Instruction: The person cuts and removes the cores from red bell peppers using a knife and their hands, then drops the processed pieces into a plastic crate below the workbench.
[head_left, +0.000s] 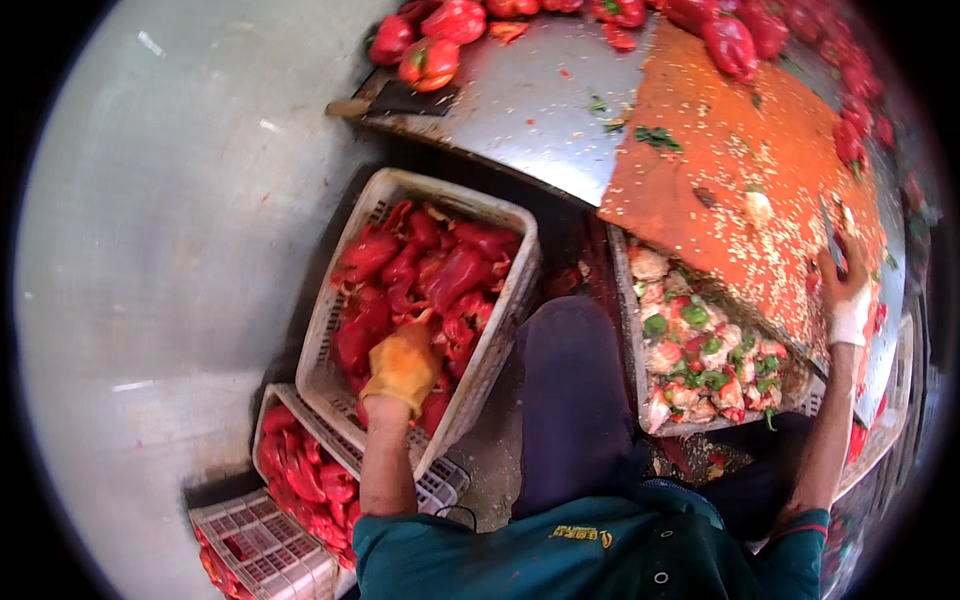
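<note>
My left hand (403, 367), in a yellow-orange glove, reaches down into a white plastic crate (381, 184) among cored red bell peppers (401, 274). Its fingers are blurred and partly hidden, so any grip there is unclear. At the right, my right hand (846, 281), with a white wrap at the wrist, holds a small knife (831, 231) over an orange board (675, 187). Pale seeds are scattered across that board. A pepper core (757, 208) lies on it, left of the knife.
Below the board's edge, a crate (637, 360) holds pepper cores with green stems (694, 315). Whole red peppers (454, 22) line the metal table's (540, 97) far side. A dark blade with a wooden handle (349, 109) lies at its left corner. More pepper crates (262, 517) stand lower left.
</note>
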